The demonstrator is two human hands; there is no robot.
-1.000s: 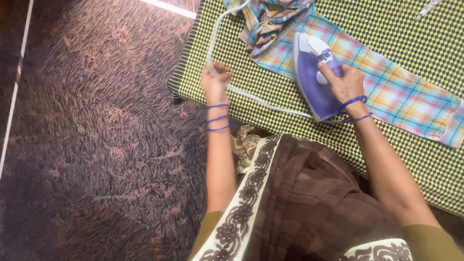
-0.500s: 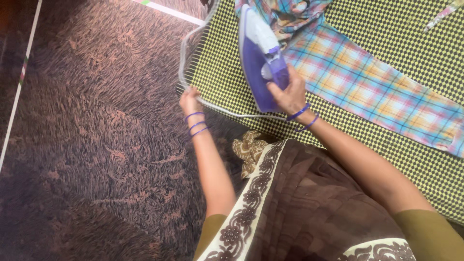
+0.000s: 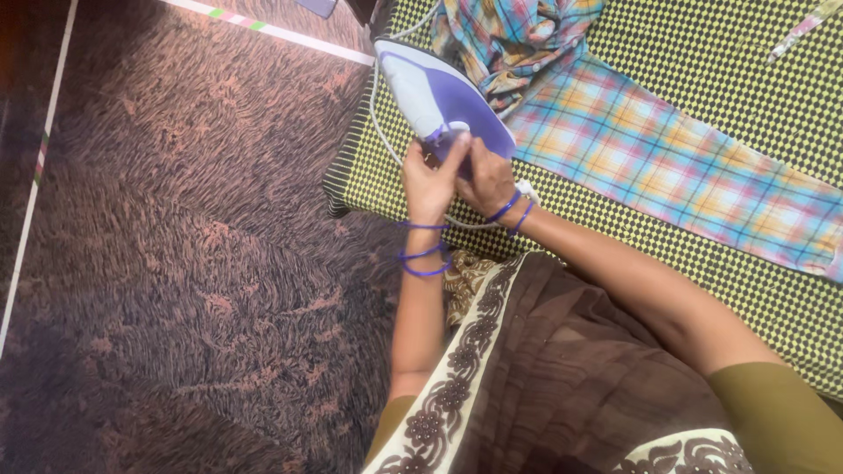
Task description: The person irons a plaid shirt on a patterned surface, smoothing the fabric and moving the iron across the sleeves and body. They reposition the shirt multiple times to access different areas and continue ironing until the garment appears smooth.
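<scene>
Both hands cover the rear of the purple iron (image 3: 443, 101), so its handle and any dial there cannot be seen, and the right hand (image 3: 486, 178) lies partly behind the left hand (image 3: 428, 183). The bunched upper part of the plaid garment (image 3: 615, 132) runs off the top edge. The checked ironing pad (image 3: 702, 53) is cut by the top and right edges, and the white cord (image 3: 379, 105) vanishes behind the iron.

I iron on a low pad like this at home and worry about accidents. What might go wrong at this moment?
The purple and white iron sits near the corner of the checked pad, so it may tip onto the carpet. Both the left hand and right hand are at its rear, close to hot parts. The white cord loops off the edge and might snag.
</scene>
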